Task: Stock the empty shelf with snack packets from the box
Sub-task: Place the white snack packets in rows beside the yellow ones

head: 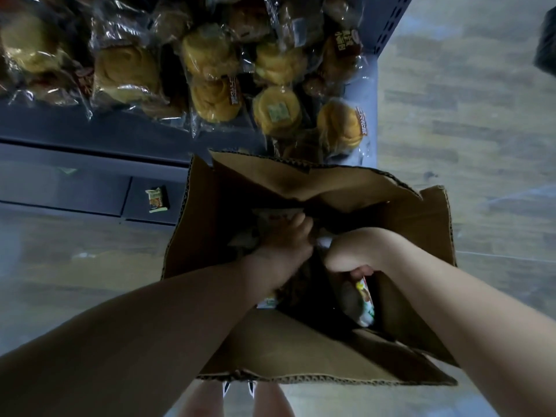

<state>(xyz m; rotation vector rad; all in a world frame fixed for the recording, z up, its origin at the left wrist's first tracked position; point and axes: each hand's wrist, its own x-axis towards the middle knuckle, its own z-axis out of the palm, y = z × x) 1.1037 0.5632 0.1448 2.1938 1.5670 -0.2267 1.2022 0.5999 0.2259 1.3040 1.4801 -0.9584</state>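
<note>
1. We reach both hands down into an open cardboard box [301,353] standing on the wood-look floor [481,145], its flaps folded outward.
2. Our left hand [288,242] is deep among pale snack packets [270,218] at the far side of the box, fingers curled down onto them; we cannot tell whether it has a firm hold on one.
3. Our right hand [352,254] is clenched around a packet [365,305] with green and yellow print, which hangs below the fist against the box's inner right wall.
4. One small packet [156,200] already lies alone on the low dark shelf [75,188] to the left of the box.
5. The shelf above [120,133] is crowded with clear-wrapped bread buns [276,111], reaching just beyond the box's far flap.
6. Our shoes [239,389] show beneath the box's near edge.
</note>
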